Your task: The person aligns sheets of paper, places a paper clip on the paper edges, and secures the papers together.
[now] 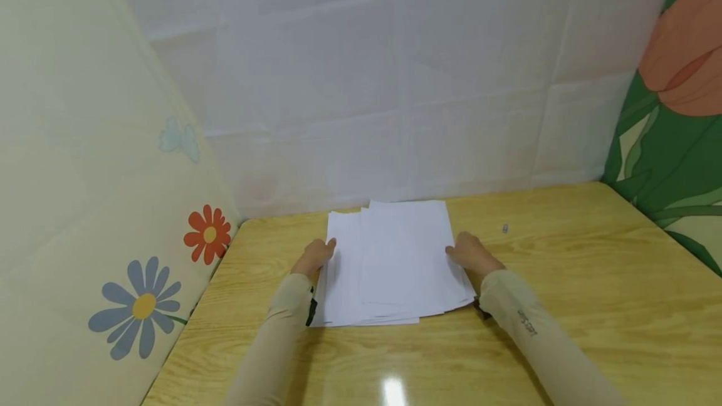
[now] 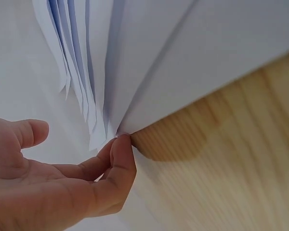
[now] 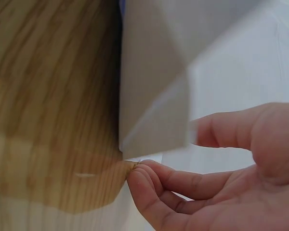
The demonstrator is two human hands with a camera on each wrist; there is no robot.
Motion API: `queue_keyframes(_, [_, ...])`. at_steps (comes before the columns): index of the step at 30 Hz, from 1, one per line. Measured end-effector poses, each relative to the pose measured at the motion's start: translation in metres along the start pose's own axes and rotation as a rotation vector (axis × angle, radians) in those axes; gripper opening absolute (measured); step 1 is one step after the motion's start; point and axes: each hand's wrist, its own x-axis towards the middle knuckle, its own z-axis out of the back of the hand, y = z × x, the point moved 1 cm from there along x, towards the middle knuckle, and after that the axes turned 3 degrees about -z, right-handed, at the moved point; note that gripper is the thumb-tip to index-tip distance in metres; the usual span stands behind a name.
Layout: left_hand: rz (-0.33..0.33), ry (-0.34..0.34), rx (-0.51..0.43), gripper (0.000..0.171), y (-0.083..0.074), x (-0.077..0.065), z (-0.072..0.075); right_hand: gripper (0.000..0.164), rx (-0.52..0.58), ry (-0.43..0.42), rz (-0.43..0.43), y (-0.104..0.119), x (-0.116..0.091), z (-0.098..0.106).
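A loose stack of white paper sheets [image 1: 403,255] lies on the wooden table, its edges uneven and fanned out. At the stack's left side is my left hand [image 1: 317,257]. In the left wrist view its bent fingertips [image 2: 123,147] touch the lower edge of the sheets, while the thumb stands apart from them. My right hand [image 1: 472,254] is at the opposite side. The right wrist view has its thumb tip at the raised edge of a sheet [image 3: 156,106], with the bent fingers [image 3: 147,180] low beside the sheet's bottom corner and a wide gap between thumb and fingers.
A small metallic clip-like item [image 1: 505,229] lies to the right of the paper, too small to identify surely. The wooden table [image 1: 592,306] meets a white sheet-covered wall [image 1: 395,80] behind. A flower-printed panel [image 1: 141,306] borders the left side, another the right.
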Motion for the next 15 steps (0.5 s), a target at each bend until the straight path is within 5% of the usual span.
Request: queue_keyframes(15, [0.004, 0.003, -0.012, 0.057, -0.0083, -0.0004, -0.0043, 0.021, 0.004, 0.012, 0.002, 0.0020, 0.0025, -0.0042])
